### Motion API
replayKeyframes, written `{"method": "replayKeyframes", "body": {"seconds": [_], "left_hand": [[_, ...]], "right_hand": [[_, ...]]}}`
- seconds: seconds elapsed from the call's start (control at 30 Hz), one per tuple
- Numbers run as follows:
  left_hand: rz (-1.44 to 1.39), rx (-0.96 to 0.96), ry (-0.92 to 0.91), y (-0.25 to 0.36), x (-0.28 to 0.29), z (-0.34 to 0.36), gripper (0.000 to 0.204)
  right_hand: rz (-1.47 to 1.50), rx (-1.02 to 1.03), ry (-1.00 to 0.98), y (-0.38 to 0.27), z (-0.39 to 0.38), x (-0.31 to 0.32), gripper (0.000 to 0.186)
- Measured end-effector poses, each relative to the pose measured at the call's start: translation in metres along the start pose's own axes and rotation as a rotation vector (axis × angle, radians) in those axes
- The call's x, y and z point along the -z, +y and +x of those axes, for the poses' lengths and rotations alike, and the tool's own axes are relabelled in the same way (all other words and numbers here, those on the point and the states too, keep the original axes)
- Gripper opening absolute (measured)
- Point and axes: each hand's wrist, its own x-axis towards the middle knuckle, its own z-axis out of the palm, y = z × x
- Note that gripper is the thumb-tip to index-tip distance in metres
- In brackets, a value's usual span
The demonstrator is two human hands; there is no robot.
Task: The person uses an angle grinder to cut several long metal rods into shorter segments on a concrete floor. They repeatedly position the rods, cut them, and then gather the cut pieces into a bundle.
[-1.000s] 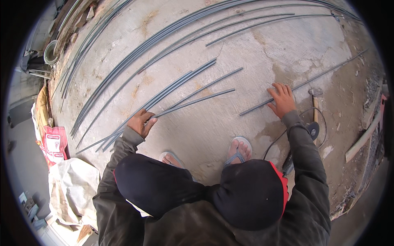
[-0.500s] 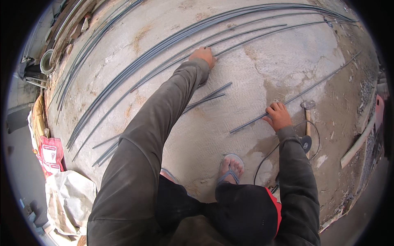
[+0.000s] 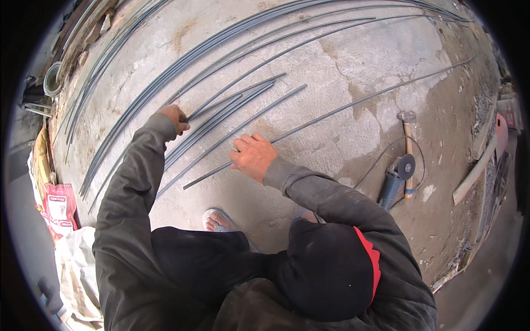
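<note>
Seen from above, on the pale concrete floor (image 3: 331, 157): left hand (image 3: 175, 118), closed around the near end of a long, slim, grey steel bar (image 3: 276, 57), long axis sweeping away toward the upper right. Lower and to the right, right hand (image 3: 254, 157), bent over a second grey bar (image 3: 331, 115) on a similar diagonal; firmness of grip impossible to tell. Between the two hands, shorter blue-grey bars (image 3: 221, 119), roughly parallel.

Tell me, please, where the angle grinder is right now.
In the head view, the angle grinder lies toward the right, its disc overlapping the hammer.
</note>
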Motion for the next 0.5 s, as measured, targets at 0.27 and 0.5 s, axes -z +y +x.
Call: {"method": "replayKeyframes", "body": {"seconds": [0.27,0.5], "left_hand": [[0.186,0.413,0.188,-0.190,-0.181,-0.188,0.045],[-0.357,0.172,0.699,-0.157,-0.268,-0.196,0.033]], "right_hand": [[0.146,0.137,0.124,-0.030,0.027,-0.027,0.021],[-0.255,-0.328,0.110,0.128,0.098,0.053,0.014]]}}
